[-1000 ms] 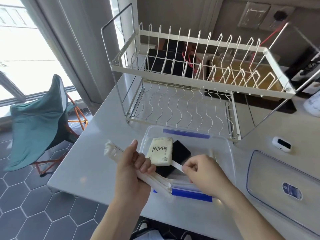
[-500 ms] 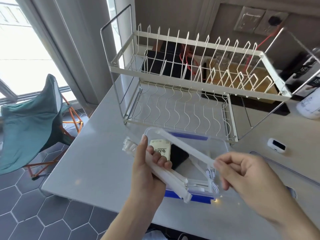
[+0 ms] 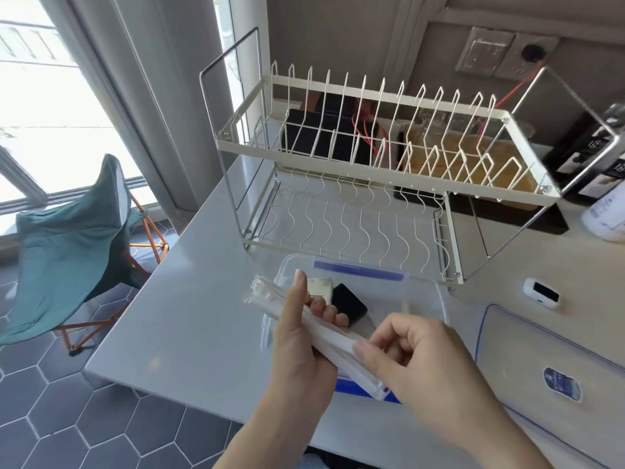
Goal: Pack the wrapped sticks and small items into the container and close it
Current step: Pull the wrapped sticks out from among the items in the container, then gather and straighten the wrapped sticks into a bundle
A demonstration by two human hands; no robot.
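My left hand point(image 3: 297, 353) grips a bundle of white wrapped sticks point(image 3: 270, 301) held slantwise over the near left corner of the clear container point(image 3: 436, 296). My right hand point(image 3: 416, 363) pinches the bundle's lower right end with thumb and forefinger. Inside the container lie a pale tissue pack point(image 3: 319, 286), a black flat item point(image 3: 350, 304) and a loose wrapped stick point(image 3: 406, 306), partly hidden by my hands. The container's clear lid point(image 3: 541, 353) with a blue label lies flat to its right.
A two-tier white wire dish rack point(image 3: 372, 157) stands right behind the container. A small white device point(image 3: 540, 293) lies right of the rack's foot. A white bottle point(image 3: 605, 214) stands at far right. A teal folding chair point(image 3: 71, 245) is on the floor to the left.
My right hand dropped the single stick it held over the container and came back to the bundle's lower end. My left hand kept its hold on the bundle.
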